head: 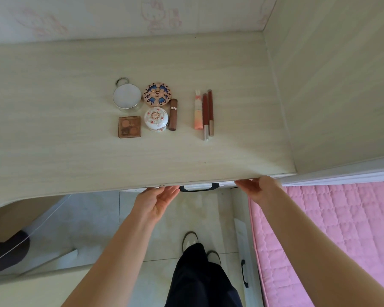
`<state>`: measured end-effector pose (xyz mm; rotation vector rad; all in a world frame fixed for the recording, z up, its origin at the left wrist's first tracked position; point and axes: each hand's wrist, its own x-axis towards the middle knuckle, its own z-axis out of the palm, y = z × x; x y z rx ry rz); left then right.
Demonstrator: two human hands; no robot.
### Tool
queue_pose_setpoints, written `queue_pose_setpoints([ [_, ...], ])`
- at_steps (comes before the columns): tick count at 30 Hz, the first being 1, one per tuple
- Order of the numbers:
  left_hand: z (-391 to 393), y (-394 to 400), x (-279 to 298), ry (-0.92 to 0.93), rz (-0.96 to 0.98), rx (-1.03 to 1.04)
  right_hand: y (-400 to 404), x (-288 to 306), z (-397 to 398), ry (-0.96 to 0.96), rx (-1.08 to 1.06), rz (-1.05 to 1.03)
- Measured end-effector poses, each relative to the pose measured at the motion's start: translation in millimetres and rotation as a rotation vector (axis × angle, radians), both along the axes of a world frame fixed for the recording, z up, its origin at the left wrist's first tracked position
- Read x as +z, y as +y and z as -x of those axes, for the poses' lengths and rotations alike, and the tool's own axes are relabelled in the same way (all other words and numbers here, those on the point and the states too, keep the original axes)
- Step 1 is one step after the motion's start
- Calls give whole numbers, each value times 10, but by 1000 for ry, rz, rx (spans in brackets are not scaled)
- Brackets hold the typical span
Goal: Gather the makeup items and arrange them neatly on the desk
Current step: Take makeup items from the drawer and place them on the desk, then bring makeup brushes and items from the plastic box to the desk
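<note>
Both hands, left hand (159,201) and right hand (258,188), are held relaxed, gripping nothing, at the drawer (198,186); makeup (155,109) is grouped by shape on the desk (53,129).

Fingertips of both hands hidden under desk (142,165) edge.

Soft, even daylight fills the view, bright but not harsh, with no hard glare. The desk (75,129) top is evenly lit; each makeup piece casts only a faint, short shadow. Under the front edge of the desk the floor (102,218) is dimmer. Wide-angle distortion bends the desk edge and walls toward the corners. Focus is fairly sharp centrally, softer at the margins
</note>
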<state>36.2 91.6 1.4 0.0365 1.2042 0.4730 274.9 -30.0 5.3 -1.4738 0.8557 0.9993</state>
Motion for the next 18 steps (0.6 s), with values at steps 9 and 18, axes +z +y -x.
queue_pose_setpoints([
  [9, 17, -72, -58, -11, -49, -18, -92, -39, -22, 2, 76, 1],
  [18, -193, -577, 218, 480, -415, -616, -684, 251, 296, -603, 1064, 285],
])
